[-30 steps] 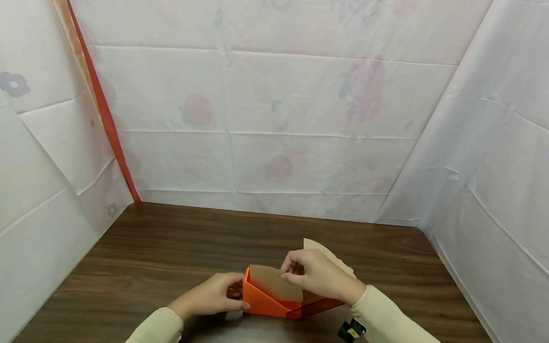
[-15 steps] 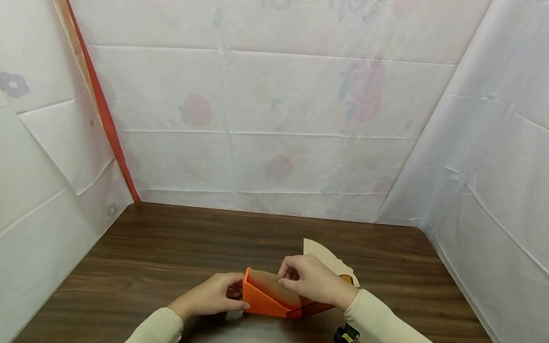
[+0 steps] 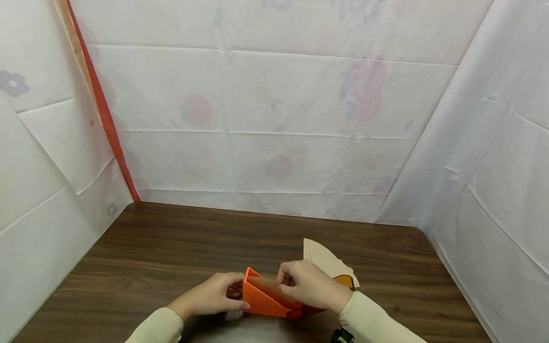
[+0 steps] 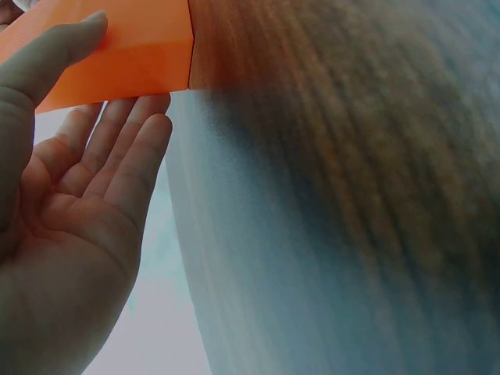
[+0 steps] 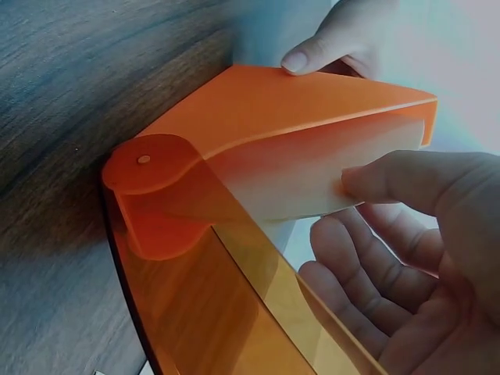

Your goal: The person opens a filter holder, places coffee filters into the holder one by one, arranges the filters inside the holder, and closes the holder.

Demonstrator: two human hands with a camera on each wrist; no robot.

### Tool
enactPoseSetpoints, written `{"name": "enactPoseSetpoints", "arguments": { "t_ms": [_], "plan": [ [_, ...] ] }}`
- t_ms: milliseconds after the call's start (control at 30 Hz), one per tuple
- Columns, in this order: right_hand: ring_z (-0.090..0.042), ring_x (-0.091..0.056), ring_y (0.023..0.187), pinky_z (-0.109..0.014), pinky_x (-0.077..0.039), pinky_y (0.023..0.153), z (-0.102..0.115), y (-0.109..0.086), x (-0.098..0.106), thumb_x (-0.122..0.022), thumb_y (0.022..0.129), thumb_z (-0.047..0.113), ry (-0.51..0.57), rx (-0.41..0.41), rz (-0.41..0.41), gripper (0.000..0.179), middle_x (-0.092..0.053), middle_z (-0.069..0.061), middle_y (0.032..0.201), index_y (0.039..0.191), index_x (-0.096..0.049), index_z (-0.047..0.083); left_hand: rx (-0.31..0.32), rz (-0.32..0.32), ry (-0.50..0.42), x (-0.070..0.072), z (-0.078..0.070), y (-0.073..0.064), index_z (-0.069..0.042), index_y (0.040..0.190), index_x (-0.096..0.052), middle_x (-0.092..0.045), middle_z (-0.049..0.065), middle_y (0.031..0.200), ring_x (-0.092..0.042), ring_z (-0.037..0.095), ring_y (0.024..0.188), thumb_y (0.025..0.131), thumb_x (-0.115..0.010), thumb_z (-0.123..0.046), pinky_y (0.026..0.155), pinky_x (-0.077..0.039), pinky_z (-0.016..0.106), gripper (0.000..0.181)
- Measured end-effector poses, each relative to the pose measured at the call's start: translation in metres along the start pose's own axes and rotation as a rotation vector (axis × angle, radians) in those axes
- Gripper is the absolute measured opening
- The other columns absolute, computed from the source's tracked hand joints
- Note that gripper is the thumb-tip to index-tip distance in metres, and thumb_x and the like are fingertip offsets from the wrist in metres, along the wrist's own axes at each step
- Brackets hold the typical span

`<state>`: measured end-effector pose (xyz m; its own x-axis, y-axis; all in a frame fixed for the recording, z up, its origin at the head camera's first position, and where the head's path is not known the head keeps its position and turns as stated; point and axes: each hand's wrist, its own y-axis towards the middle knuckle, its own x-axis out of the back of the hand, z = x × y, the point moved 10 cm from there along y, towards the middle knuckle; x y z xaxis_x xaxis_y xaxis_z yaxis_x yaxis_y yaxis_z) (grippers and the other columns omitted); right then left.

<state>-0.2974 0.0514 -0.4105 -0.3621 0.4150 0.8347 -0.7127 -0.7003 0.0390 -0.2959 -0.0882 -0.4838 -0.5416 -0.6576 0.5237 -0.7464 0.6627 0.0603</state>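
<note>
The left hand (image 3: 210, 296) clamps the box (image 3: 265, 302) end; the right hand (image 3: 311, 284) pinches the paper (image 5: 301, 168) edge; the table (image 3: 222, 237) reaches well beyond.

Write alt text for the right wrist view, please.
The right hand pinches a pale sheet partly inside an orange holder with an open, see-through amber lid. The left hand touches the holder with its thumb; wood-grain tabletop lies behind.

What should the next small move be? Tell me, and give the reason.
Probably ease the paper a little deeper into the orange box: the right hand pinches the paper's edge, which shows past the box's sloped front, the see-through amber lid is swung away from the opening, and the left hand holds the box's end.
</note>
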Motion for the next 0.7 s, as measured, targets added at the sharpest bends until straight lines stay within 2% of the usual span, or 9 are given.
{"name": "enactPoseSetpoints", "arguments": {
  "t_ms": [133,367,700],
  "plan": [
    [0.001,-0.056,0.067,-0.017,-0.051,0.062,0.0007,0.0005,-0.0026,-0.071,0.093,0.009,-0.009,0.006,0.001,0.009,-0.058,0.015,0.076,0.089,-0.066,0.016,0.005,0.003,-0.007,-0.0002,0.0004,-0.0005,-0.019,0.125,-0.063,-0.066,-0.009,0.116,-0.065,0.01,0.106,0.092,-0.076,-0.029,0.09,-0.052,0.022,0.036],
    [0.0,-0.055,0.066,-0.017,-0.051,0.061,-0.0006,0.0015,-0.0034,-0.072,0.093,0.01,-0.012,0.004,-0.009,0.01,-0.058,0.015,0.077,0.089,-0.065,0.016,0.01,-0.006,-0.026,0.0023,-0.0048,-0.001,-0.017,0.122,-0.064,-0.067,-0.006,0.114,-0.066,0.013,0.104,0.091,-0.077,-0.023,0.09,-0.054,0.029,0.034],
    [-0.001,-0.055,0.066,-0.018,-0.051,0.061,-0.0016,0.0007,-0.0021,-0.073,0.092,0.011,-0.011,-0.022,-0.016,0.01,-0.059,0.015,0.077,0.09,-0.065,0.017,0.008,-0.005,-0.03,0.0019,-0.0031,-0.0009,-0.017,0.123,-0.063,-0.067,-0.005,0.116,-0.066,0.013,0.105,0.091,-0.077,-0.024,0.091,-0.054,0.03,0.035]
  ]
}}
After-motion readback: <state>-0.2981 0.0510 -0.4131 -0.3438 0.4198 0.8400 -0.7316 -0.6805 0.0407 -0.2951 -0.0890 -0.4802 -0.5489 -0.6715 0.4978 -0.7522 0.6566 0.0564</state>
